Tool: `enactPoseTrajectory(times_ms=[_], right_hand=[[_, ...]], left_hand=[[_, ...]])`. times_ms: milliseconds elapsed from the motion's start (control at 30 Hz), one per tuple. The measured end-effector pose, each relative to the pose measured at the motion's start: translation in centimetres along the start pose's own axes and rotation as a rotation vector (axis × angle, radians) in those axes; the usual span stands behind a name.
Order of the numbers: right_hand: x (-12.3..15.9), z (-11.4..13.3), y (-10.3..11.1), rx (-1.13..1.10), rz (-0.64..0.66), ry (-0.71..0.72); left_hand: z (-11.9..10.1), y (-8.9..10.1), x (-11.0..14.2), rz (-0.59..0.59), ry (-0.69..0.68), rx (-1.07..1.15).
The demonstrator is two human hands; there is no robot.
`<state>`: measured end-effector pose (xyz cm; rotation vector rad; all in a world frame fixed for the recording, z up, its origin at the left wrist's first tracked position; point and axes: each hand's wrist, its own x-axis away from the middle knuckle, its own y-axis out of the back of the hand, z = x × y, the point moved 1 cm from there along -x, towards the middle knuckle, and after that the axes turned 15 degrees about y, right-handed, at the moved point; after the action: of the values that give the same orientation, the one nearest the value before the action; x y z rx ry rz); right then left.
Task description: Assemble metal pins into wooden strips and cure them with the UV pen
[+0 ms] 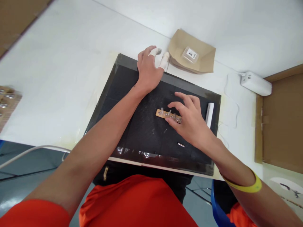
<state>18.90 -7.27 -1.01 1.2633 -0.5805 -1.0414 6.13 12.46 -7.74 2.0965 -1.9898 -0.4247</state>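
Note:
My left hand (149,69) is at the far edge of a black mat (132,126), with white covers on its thumb and index finger. Those two fingers are apart and nothing shows between them. Over the right part of the mat my right hand (190,119) has its fingers spread. Below its thumb and index finger lies a narrow wooden strip (163,116) bearing several round metal pieces and clear upright plastic bits. The right hand covers the strip's right end; whether the thumb touches it, I cannot tell. A short metal pin (181,144) lies nearer to me.
A brown paper tray (176,41) holding a labelled clear plastic box (190,55) stands beyond the mat. On the mat's right lies a white rod-like piece (209,114). Further right are a white corded box (256,83) and a cardboard box (259,132). A board with metal pieces (8,102) sits far left.

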Motion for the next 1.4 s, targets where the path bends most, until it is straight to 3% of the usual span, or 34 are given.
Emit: enactPoseTrajectory(times_ms=[233,533,933,1400], right_hand=[[0.1,-0.1,0.3,-0.011,0.025,-0.005],[-0.1,0.2,0.5,0.001,0.065,-0.060],[-1.1,0.6,0.4,0.158,0.226,-0.033],[-1.4,0.5,0.3,0.157,0.246,-0.007]], left_hand=[[0.1,-0.1,-0.3,0.054,0.043,0.006],[-1.7,0.8,1.3,0.047,0.059,-0.166],[-0.7,0.3,0.4,0.034,0.038,-0.126],[-0.7,0.1,0.5,0.014,0.028,-0.138]])
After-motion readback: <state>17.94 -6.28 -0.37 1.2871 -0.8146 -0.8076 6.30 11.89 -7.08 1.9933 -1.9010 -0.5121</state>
